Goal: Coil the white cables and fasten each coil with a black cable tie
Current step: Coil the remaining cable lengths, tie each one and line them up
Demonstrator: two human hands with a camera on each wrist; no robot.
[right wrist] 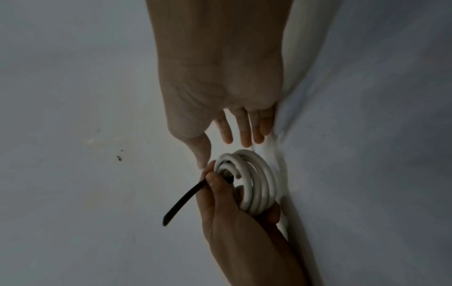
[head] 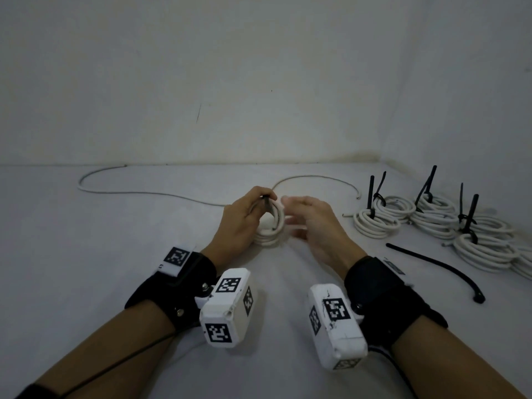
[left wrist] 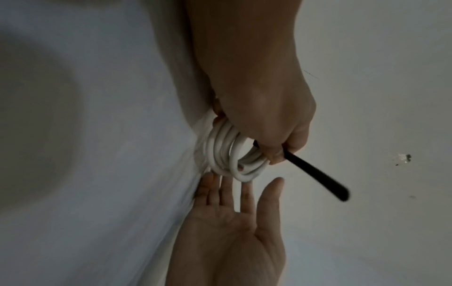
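Note:
My left hand [head: 244, 223] grips a small coil of white cable [head: 272, 226] stood on edge on the white table, and pinches a black cable tie [left wrist: 315, 172] against the coil's top. The tie's free end sticks out past the fingers [right wrist: 181, 201]. The same coil [right wrist: 254, 183] shows several turns in the right wrist view. My right hand [head: 305, 217] hovers just right of the coil with straight spread fingers [left wrist: 244, 195], holding nothing. Its fingertips [right wrist: 244, 135] are close to the coil [left wrist: 229, 152] but apart from it.
A loose white cable [head: 138, 191] snakes across the table behind the hands. Several tied coils [head: 403, 214] with upright black ties sit at the right. A spare black tie [head: 437, 266] lies in front of them. A wall rises behind the table.

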